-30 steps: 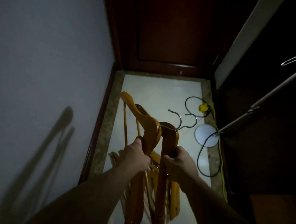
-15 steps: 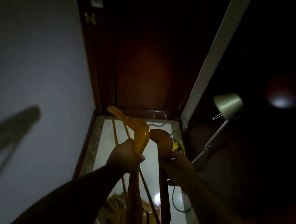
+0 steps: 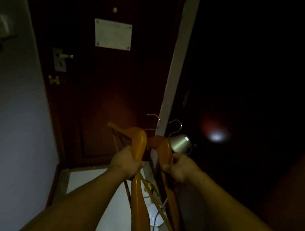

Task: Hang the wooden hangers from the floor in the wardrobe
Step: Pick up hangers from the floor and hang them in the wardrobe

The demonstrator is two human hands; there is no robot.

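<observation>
I hold two wooden hangers up at chest height, one in each hand. My left hand (image 3: 126,162) grips the left hanger (image 3: 140,203) just below its bend; its metal hook (image 3: 154,120) points up. My right hand (image 3: 180,168) grips the right hanger (image 3: 163,147), whose hook (image 3: 177,126) also points up and whose lower arm drops behind my forearm. The two hangers are side by side, almost touching at the top. The dark wardrobe opening (image 3: 251,91) fills the right side; its inside is too dark to make out.
A dark wooden door (image 3: 100,87) with a handle (image 3: 61,59) and a white notice (image 3: 112,34) stands ahead. A white wall is on the left. A desk lamp (image 3: 180,142) with cables stands on the pale floor (image 3: 87,181) by the white door frame (image 3: 175,69).
My view has tilted up from the floor toward the door. Both hands have lifted the two hangers higher, and the pile of hangers on the floor has dropped out of sight.
</observation>
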